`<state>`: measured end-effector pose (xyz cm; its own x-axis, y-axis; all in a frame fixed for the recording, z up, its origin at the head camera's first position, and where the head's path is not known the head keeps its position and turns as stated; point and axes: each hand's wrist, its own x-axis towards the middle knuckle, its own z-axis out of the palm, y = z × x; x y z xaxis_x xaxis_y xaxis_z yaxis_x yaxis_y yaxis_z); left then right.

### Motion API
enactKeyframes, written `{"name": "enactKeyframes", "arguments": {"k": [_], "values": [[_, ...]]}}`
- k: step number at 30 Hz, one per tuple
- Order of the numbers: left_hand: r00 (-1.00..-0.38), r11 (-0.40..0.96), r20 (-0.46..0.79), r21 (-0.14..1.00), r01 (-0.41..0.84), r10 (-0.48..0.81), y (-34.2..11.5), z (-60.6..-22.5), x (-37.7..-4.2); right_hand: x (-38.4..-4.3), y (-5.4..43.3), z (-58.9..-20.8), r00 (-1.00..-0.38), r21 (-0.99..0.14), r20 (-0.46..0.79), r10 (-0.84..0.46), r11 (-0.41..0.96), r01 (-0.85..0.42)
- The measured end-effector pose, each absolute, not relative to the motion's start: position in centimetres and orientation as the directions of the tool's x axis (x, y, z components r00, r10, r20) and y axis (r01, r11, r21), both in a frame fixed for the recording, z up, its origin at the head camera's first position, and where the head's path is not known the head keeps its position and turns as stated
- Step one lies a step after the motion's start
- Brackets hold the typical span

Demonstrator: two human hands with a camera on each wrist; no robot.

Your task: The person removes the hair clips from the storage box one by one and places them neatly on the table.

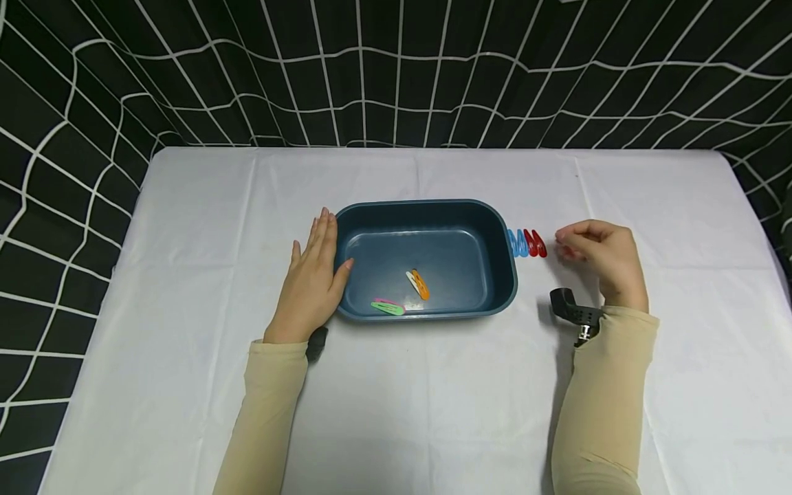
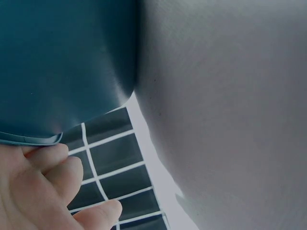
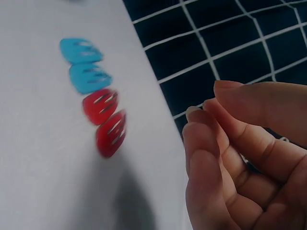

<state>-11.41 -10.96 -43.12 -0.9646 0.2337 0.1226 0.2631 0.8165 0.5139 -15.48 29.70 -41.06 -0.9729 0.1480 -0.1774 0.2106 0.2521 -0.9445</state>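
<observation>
Extending over the white-covered table from its near side, my left sleeve and right sleeve, both beige, end at the wrists; a black fitting juts from the right one. My left grip is open at the left end of a dark blue tray, fingers straight along the wall and thumb over the rim. My right grip is raised to the right of the tray, empty, the fingers loosely bent and the thumb tip clear of them.

Inside the tray, by its near wall, a green hair clip partly covers a pink hair clip. Slightly farther and to the right, an orange hair clip lies against a white hair clip. Outside the tray's right end, two blue hair clips and two red hair clips form one row on the table, the blue pair next to the tray, the red pair nearer my right grip.

Beyond the table's far edge rises a dark backdrop crossed by white lines.
</observation>
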Motion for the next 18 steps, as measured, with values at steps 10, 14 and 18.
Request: {"name": "enactKeyframes", "arguments": {"k": [10,14,18], "values": [[-0.967,0.82,0.115,0.513,0.255,0.229,-11.1,-43.0,-11.4,-15.2,28.0,-39.3,-0.994,-0.992,-0.102,0.027,0.078,0.104],[-0.965,0.819,0.121,0.511,0.262,0.233,-11.1,-43.0,-11.4,-15.0,26.8,-38.3,-0.997,-0.987,-0.076,-0.027,0.144,0.071],[-0.965,0.817,0.124,0.514,0.263,0.233,-11.0,-43.1,-11.5,-14.9,25.3,-37.4,-0.994,-0.97,-0.072,-0.081,0.239,0.05]]}}
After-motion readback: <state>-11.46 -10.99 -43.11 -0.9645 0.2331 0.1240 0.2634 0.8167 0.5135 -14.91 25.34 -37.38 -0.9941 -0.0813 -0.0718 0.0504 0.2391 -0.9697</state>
